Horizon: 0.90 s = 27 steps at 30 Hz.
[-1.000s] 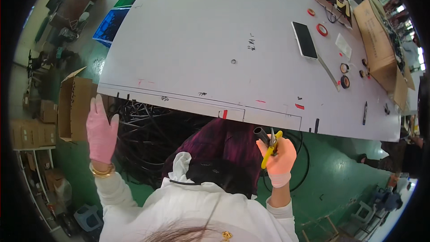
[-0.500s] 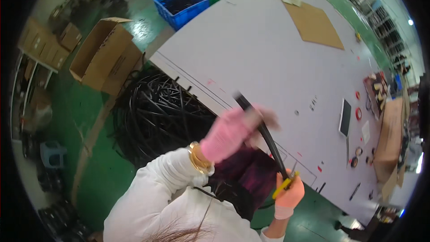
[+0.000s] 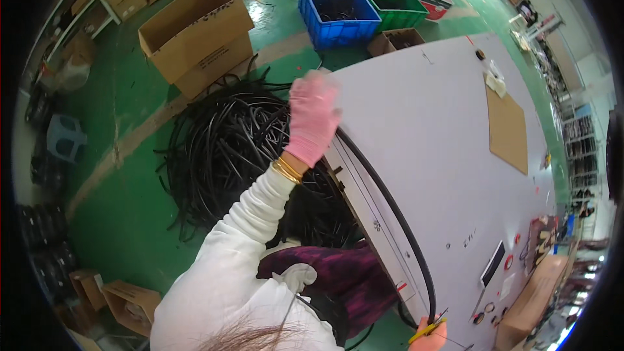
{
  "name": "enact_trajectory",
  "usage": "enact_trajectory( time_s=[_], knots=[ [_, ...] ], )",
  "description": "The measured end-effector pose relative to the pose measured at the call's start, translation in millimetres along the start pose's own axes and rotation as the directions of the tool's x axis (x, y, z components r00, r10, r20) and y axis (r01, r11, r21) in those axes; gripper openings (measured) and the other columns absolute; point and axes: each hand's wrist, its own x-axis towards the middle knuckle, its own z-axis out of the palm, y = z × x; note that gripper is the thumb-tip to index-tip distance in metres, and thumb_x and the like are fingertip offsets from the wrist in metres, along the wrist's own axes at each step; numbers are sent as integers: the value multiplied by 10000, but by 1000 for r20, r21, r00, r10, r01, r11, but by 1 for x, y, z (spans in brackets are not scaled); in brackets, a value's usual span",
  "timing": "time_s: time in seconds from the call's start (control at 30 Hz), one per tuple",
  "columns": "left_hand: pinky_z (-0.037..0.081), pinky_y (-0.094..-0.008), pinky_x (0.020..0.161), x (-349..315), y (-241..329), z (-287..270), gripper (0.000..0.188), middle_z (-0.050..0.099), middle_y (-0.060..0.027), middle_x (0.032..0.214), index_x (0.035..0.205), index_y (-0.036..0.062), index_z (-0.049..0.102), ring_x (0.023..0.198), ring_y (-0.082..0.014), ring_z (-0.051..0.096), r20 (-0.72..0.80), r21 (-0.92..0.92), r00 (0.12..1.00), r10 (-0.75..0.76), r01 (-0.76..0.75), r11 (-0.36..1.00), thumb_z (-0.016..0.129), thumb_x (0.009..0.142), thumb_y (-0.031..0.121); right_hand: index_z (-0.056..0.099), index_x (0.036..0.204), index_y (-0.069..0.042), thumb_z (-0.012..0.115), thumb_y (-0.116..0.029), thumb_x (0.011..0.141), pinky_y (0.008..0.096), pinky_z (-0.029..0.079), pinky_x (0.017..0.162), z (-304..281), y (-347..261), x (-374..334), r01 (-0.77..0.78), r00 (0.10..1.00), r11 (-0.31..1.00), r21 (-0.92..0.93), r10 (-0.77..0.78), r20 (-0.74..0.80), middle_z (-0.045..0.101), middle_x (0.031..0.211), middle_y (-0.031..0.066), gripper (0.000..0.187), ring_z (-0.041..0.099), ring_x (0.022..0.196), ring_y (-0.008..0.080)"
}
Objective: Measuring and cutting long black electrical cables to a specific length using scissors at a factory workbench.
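A long black tube (image 3: pixel 395 208) lies in a gentle curve along the left edge of the white table (image 3: pixel 422 123). My left hand (image 3: pixel 313 120), in a pink glove, is closed at the tube's far end by the table corner; its fingertips are a little blurred. Down at the near edge, my right hand (image 3: pixel 430 338) is closed around yellow-handled scissors (image 3: pixel 426 331), by the near end of the tube. Part of that hand is cut off by the picture's edge. Below the left forearm, a big heap of black tubes (image 3: pixel 224 149) spreads over the floor.
An open cardboard box (image 3: pixel 208 58) stands beyond the heap. Blue (image 3: pixel 344 29) and green (image 3: pixel 396 19) crates stand past the table's far edge. On the table are a brown board (image 3: pixel 507 127), a tablet-like flat object (image 3: pixel 493 263) and several tape rolls (image 3: pixel 509 262).
My left hand has moved far up and left along the table edge, and the tube now lies stretched out. My right hand has dropped toward the lower edge with the scissors. The view has shifted.
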Motion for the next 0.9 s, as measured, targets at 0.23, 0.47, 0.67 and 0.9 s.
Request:
enact_trajectory(
  time_s=[0.23,0.47,0.67,0.9],
  knots=[
    [452,-410,915,8,9,-4,280,662,-48,890,842,132,716,923,-269,629,441,-411,802,403,-218,885,684,905,402,505,702,-64,709,-123,884,421,414,530,10,-21,16,92,994,996,-11,-91,57,502,603,126,280,508,545,315],
    [449,-390,881,22,-14,1,468,643,-23,744,689,112,714,873,-242,623,418,-462,798,434,-225,858,679,879,539,521,733,-70,759,-178,865,462,402,540,8,-31,26,61,991,998,22,-63,116,531,631,130,293,527,575,351],
    [449,-396,873,22,-14,0,454,639,-32,729,675,106,714,860,-242,624,412,-453,819,399,-195,870,687,865,517,538,720,-78,722,-179,884,458,394,547,8,-30,28,102,991,994,-42,-98,89,520,623,125,268,502,568,342],
    [450,-399,843,22,-17,2,451,624,-34,699,644,101,698,819,-249,608,369,-472,840,398,-200,858,703,843,506,545,721,-71,649,-120,905,456,390,550,4,-37,30,76,991,997,-33,-72,112,509,615,130,217,502,568,340]
  ],
)
